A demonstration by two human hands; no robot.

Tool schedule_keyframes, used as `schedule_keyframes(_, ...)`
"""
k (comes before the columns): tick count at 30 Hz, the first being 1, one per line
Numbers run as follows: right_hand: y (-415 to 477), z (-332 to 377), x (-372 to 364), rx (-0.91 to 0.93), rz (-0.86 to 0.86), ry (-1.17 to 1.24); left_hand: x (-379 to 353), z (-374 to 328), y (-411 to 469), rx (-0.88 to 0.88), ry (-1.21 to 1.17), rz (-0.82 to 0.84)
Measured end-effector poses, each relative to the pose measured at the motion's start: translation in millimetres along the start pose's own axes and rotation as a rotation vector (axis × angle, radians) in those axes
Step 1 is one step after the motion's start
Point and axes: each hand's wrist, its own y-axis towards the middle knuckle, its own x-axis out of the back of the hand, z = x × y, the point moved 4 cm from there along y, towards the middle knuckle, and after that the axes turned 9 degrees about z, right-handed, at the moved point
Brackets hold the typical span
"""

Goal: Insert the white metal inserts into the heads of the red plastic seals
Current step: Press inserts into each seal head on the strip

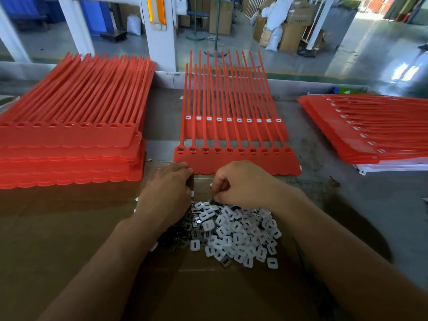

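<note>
Inserts (231, 230) heaped on cardboard (69, 228), seal stack (69, 147) at left

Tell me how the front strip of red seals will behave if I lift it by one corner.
The front strip of red seals would probably lift as one sheet, since its tags look joined along the near edge. Its long thin tails would likely droop and sway. It looks thin, so probably light.

Both bare forearms reach forward. The left hand (165, 193) lies palm down, its fingertips hidden. Just beside it, the right hand (243, 184) curls its fingers inward, whatever they hold unseen.
</note>
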Motion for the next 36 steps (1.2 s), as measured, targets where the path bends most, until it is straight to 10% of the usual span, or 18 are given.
schedule_keyframes(12, 2, -2, -1, -0.011, -0.019, 0.055, 0, 0, 1, -0.014, -0.002, 0.015)
schedule_keyframes(29, 9, -118, 45, -0.290, -0.631, 0.375, -1, 1, 2, -0.013, -0.010, 0.004)
schedule_keyframes(36, 16, -130, 44, -0.328, -0.536, 0.364, 0, 1, 1, -0.004, -0.017, 0.002)
